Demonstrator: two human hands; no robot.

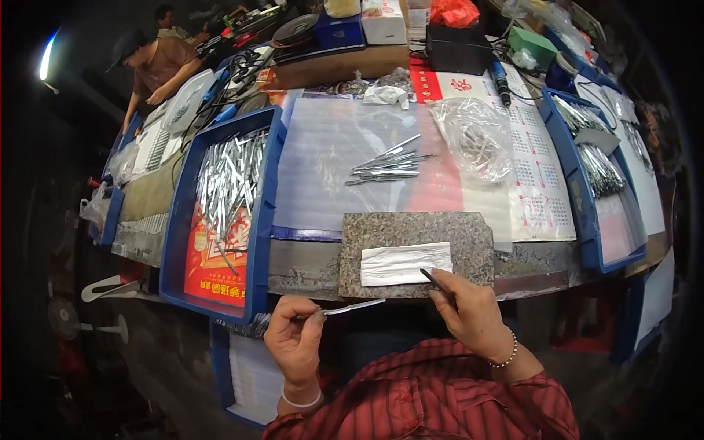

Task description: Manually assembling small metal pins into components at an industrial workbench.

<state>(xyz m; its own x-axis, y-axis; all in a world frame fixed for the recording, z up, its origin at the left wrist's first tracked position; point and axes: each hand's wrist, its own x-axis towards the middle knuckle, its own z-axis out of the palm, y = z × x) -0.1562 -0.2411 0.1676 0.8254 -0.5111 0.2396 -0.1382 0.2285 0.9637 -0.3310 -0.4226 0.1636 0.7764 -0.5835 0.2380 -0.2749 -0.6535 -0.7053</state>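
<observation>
My left hand [295,339] pinches a slim silver metal piece [353,307] by one end, holding it level just in front of the bench edge. My right hand [469,312] grips a thin dark tool [433,279] whose tip rests near the right end of a white sheet [403,263]. That sheet lies on a speckled grey stone slab [381,231] at the bench's near edge. A small pile of similar silver pieces [386,166] lies farther back on a pale mat.
A blue tray [258,220] on the left holds several silver pieces over red paper. A second blue tray [579,213] stands at right. A clear plastic bag [477,136] lies behind the slab. Boxes and tools crowd the back. Another person [158,66] works at far left.
</observation>
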